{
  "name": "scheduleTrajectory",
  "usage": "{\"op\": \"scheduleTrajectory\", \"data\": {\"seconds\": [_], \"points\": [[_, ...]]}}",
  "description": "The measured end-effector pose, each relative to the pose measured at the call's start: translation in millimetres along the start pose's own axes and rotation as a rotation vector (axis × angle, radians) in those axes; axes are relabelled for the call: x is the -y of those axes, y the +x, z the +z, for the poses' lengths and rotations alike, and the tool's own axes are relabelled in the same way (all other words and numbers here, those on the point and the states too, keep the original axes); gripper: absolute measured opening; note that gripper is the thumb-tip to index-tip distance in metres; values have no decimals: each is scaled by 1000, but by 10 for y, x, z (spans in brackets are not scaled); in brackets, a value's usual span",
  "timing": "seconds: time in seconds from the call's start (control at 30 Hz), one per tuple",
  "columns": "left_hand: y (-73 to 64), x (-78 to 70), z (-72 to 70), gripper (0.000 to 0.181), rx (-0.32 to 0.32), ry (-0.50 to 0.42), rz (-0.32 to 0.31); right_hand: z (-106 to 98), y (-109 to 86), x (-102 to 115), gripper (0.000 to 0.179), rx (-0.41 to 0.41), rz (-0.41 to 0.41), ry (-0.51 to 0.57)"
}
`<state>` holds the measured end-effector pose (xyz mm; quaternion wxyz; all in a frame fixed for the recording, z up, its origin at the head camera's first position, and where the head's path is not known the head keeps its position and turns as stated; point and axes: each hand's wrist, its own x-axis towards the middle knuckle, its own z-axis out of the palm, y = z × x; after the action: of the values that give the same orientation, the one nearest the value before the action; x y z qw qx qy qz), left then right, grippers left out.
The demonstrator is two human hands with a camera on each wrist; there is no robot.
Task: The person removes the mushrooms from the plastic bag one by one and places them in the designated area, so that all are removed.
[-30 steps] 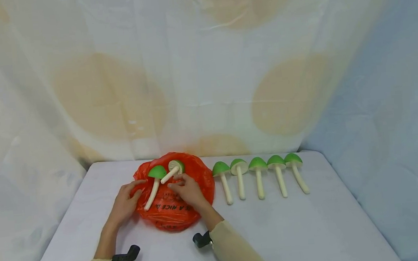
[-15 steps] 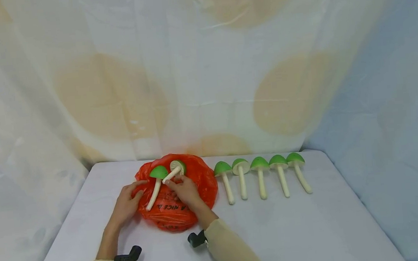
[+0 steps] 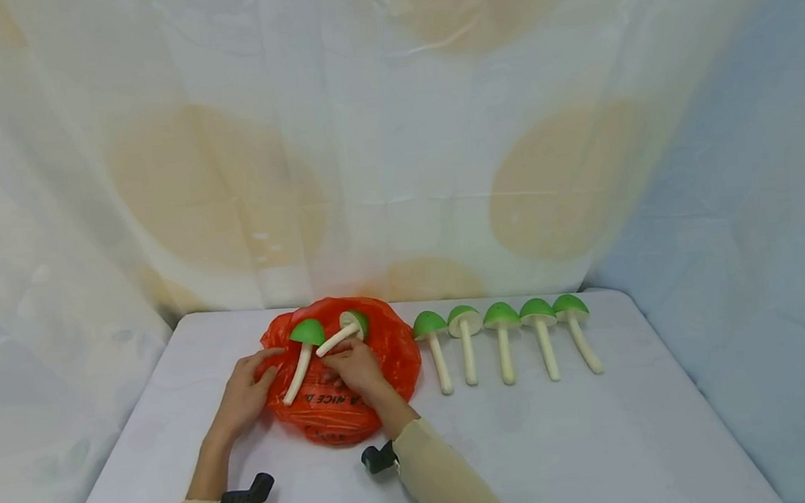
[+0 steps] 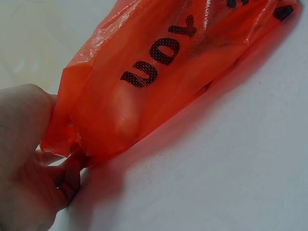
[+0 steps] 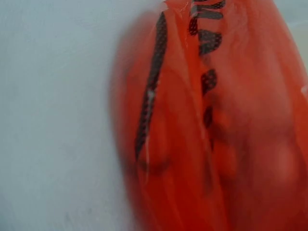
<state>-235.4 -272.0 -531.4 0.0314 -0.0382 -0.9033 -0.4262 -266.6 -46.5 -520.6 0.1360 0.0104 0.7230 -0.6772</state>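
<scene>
A crumpled red plastic bag (image 3: 327, 418) with black lettering lies at the table's back left. Two toy mushrooms with green caps and cream stems rest on it: one mushroom (image 3: 301, 364) slants on the left, the other mushroom (image 3: 341, 338) tilts to its right. My left hand (image 3: 245, 389) holds the bag's left side. In the left wrist view its curled fingers (image 4: 67, 180) grip the bag's edge. My right hand (image 3: 363, 371) reaches over the bag, fingertips right at the right mushroom's stem; I cannot tell whether they pinch it. The right wrist view shows mostly red bag (image 5: 168, 120).
Several more green-capped mushrooms (image 3: 504, 346) lie in a row right of the bag, stems toward me. They lie on a white-covered table (image 3: 570, 444). A pale curtain (image 3: 395, 164) with tan circles hangs behind its back edge.
The right mushroom on the bag has shifted slightly right and toward me, its cap turning, with my right fingers at its stem. The left hand keeps its place on the bag.
</scene>
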Motion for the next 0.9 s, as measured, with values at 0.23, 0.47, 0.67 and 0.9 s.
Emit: {"op": "scheduleTrajectory", "data": {"seconds": [0.23,0.47,0.67,0.9], "points": [[-17,7,-9,35,13,-10,-14,-6,-7,-13,38,-21,34,59],[-21,20,-25,34,10,-8,-8,22,-3,-26,34,-21,14,86],[-9,29,-10,34,9,-13,4,59,-3,-27,43,-26,14,101],[-17,42,15,34,9,-16,-8,108,-2,-18,48,-40,39,199]]}}
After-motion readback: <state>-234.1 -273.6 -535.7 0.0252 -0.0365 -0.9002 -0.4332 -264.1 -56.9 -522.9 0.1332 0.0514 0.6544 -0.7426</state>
